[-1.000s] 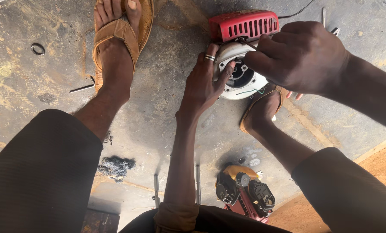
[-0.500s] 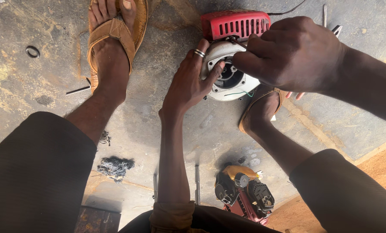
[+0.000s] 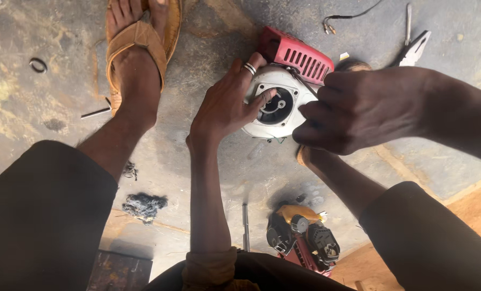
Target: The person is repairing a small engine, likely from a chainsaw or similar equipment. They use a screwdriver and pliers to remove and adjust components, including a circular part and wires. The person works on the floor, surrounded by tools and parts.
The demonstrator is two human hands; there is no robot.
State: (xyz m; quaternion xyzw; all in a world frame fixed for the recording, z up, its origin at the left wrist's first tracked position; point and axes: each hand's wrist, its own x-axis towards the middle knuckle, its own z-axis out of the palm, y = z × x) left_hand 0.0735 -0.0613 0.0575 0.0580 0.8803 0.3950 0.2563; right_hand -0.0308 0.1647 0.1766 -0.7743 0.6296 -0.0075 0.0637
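A small engine part lies on the concrete floor: a round white housing with a dark hub in its middle, joined to a red slotted cover. My left hand, with a ring on one finger, grips the housing's left rim, and a fingertip rests on the hub's edge. My right hand clasps the housing's right side and hides that edge. Both hands hold the part between my legs.
My left foot in a tan sandal stands on the floor at the upper left. Pliers, a thin wire, a ring, a metal pin, a dark rag and a red-and-yellow engine piece lie around.
The view has shifted, so the part sits lower and more central. My left hand's fingers have moved further onto the white housing, toward the hub. My right hand keeps its grip.
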